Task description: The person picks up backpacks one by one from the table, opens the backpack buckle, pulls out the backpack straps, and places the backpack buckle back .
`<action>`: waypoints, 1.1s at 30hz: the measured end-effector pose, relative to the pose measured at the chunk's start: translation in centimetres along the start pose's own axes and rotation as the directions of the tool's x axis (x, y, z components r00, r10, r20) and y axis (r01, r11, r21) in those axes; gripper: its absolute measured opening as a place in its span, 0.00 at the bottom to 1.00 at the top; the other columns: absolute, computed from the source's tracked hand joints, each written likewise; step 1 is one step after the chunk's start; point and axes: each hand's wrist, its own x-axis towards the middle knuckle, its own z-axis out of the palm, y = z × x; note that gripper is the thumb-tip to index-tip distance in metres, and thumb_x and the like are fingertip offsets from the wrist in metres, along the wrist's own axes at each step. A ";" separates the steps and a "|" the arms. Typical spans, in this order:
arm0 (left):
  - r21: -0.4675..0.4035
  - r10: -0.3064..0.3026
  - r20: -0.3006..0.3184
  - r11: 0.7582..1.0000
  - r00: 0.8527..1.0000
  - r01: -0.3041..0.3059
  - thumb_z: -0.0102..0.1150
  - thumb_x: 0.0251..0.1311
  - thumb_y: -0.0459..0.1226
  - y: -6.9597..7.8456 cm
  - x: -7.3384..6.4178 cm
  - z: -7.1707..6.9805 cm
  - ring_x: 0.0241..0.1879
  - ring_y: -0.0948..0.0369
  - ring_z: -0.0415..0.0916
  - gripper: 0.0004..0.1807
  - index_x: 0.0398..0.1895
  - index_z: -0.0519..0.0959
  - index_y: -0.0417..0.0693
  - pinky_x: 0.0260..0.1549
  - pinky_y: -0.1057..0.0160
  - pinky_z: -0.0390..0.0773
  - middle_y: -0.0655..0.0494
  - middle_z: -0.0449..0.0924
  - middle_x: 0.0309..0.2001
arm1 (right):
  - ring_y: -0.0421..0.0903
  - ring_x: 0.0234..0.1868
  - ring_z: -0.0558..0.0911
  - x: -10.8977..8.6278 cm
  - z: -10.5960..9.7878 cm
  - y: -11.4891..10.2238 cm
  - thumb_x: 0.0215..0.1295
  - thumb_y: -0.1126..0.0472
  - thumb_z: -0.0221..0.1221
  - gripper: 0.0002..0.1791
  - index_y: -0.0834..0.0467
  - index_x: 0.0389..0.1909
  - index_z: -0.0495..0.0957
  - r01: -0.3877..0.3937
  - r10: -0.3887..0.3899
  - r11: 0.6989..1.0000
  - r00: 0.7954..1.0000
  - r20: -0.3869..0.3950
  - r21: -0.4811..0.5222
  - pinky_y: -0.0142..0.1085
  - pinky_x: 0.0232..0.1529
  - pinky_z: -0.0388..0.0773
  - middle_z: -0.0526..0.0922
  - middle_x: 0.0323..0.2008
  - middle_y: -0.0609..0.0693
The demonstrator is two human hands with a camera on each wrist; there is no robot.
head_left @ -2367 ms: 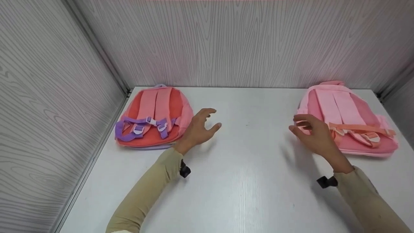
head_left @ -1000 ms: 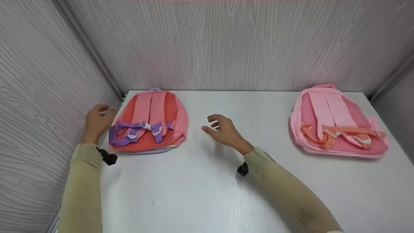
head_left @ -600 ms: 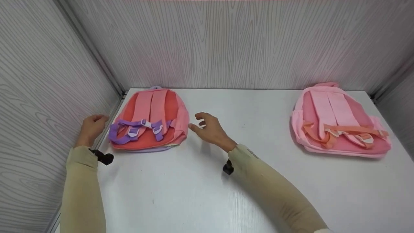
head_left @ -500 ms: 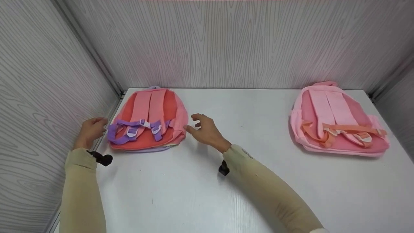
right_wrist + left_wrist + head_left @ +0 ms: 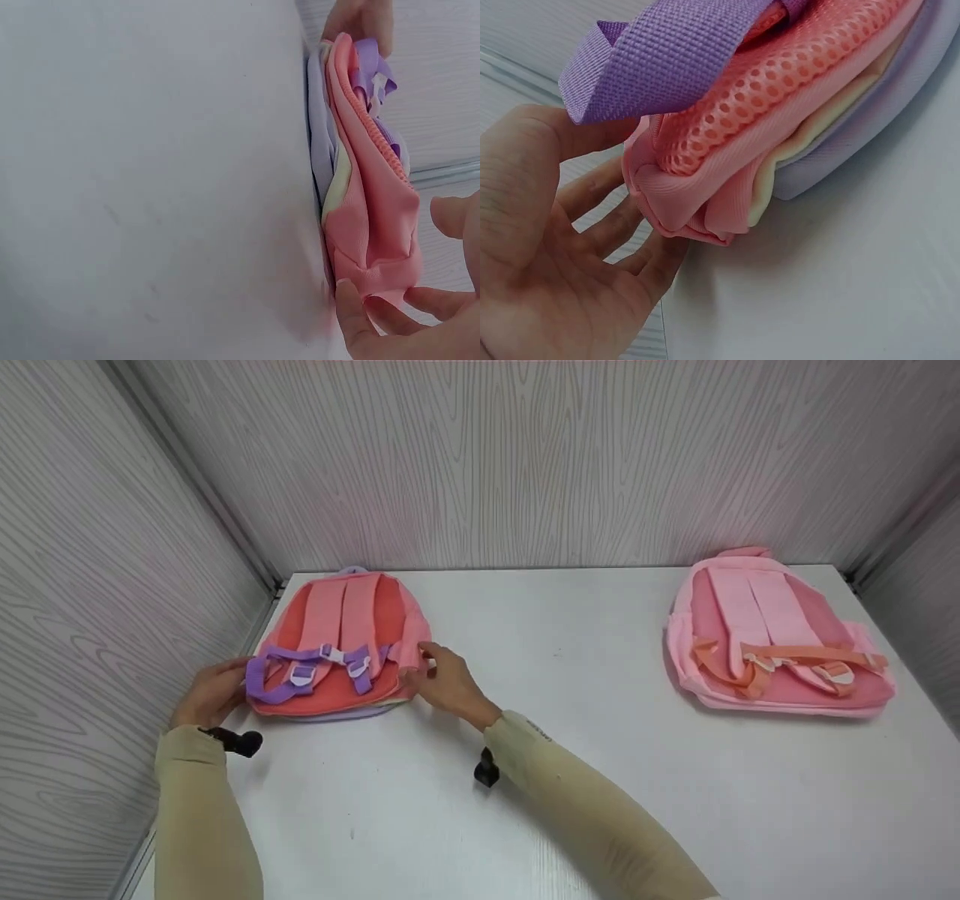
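Note:
A coral backpack (image 5: 337,645) lies with its straps facing up at the left of the white table, a lilac layer showing under its lower edge. Against its left side is my left hand (image 5: 211,694); in the left wrist view the fingers (image 5: 600,199) reach behind the coral corner, and the thumb tip is hidden by a purple strap (image 5: 656,64). My right hand (image 5: 448,684) is at the opposite side pocket. Seen from the right wrist, its fingertips (image 5: 349,296) touch the lower side of the bag, while the thumb (image 5: 448,216) stands apart from the fabric.
A pink backpack (image 5: 776,637) with orange straps lies at the right of the white table (image 5: 555,735). Wood-grain panels rise at the back (image 5: 487,465) and on the left (image 5: 82,607), close beside my left hand.
My left hand has gone from the backpack's right, across to its left side. My right hand has come from the pink backpack leftward to the coral one. Both hands now meet its sides.

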 end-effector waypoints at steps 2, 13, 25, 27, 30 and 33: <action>-0.048 -0.005 -0.005 0.999 1.000 0.005 0.52 0.81 0.46 -0.6 -0.2 -0.1 0.50 0.75 0.75 0.41 0.85 0.50 0.34 0.53 0.76 0.78 0.55 0.72 0.66 | 0.50 0.56 0.81 -0.1 0.4 0.1 0.76 0.49 0.62 0.38 0.59 0.81 0.64 0.004 -0.004 1.000 1.000 -0.002 0.000 0.38 0.59 0.84 0.76 0.69 0.57; -0.136 0.003 0.056 0.991 0.998 0.005 0.45 0.84 0.41 -1.6 -0.7 0.7 0.75 0.61 0.64 0.38 0.86 0.44 0.36 0.78 0.62 0.63 0.37 0.45 0.85 | 0.50 0.55 0.80 -0.6 0.9 0.4 0.76 0.49 0.63 0.38 0.60 0.80 0.64 0.001 -0.001 1.000 1.000 -0.013 0.025 0.38 0.58 0.85 0.77 0.66 0.57; -0.069 0.046 0.115 0.997 0.992 -0.039 0.51 0.82 0.42 -1.5 -0.7 0.5 0.60 0.73 0.73 0.40 0.85 0.47 0.33 0.76 0.62 0.66 0.39 0.58 0.80 | 0.50 0.59 0.79 -0.6 0.0 0.1 0.74 0.51 0.63 0.38 0.60 0.80 0.64 -0.008 0.008 1.000 1.000 0.004 -0.026 0.42 0.64 0.83 0.76 0.68 0.58; -0.031 0.041 0.120 0.999 0.992 -0.037 0.52 0.82 0.43 -1.3 -0.7 0.7 0.66 0.68 0.71 0.40 0.85 0.48 0.34 0.78 0.58 0.64 0.38 0.57 0.82 | 0.50 0.58 0.79 -0.7 -0.3 0.2 0.74 0.52 0.63 0.38 0.61 0.79 0.65 0.006 -0.006 1.000 1.000 0.001 -0.029 0.42 0.62 0.83 0.76 0.67 0.58; 0.031 0.008 0.129 0.999 0.992 -0.013 0.50 0.82 0.45 -1.0 -0.6 0.8 0.78 0.57 0.61 0.40 0.86 0.47 0.38 0.81 0.51 0.56 0.39 0.51 0.85 | 0.50 0.56 0.80 -0.9 -0.8 0.4 0.73 0.53 0.63 0.37 0.61 0.78 0.66 0.027 -0.027 0.999 1.000 0.000 -0.038 0.40 0.60 0.84 0.77 0.65 0.58; 0.041 -0.020 0.144 0.999 0.989 0.014 0.48 0.82 0.43 -0.7 -0.7 0.9 0.83 0.47 0.50 0.39 0.86 0.45 0.39 0.83 0.45 0.50 0.39 0.47 0.86 | 0.49 0.55 0.79 -1.2 -1.2 0.5 0.74 0.53 0.64 0.37 0.61 0.78 0.65 0.028 -0.027 0.998 1.000 0.010 -0.054 0.40 0.60 0.84 0.77 0.65 0.58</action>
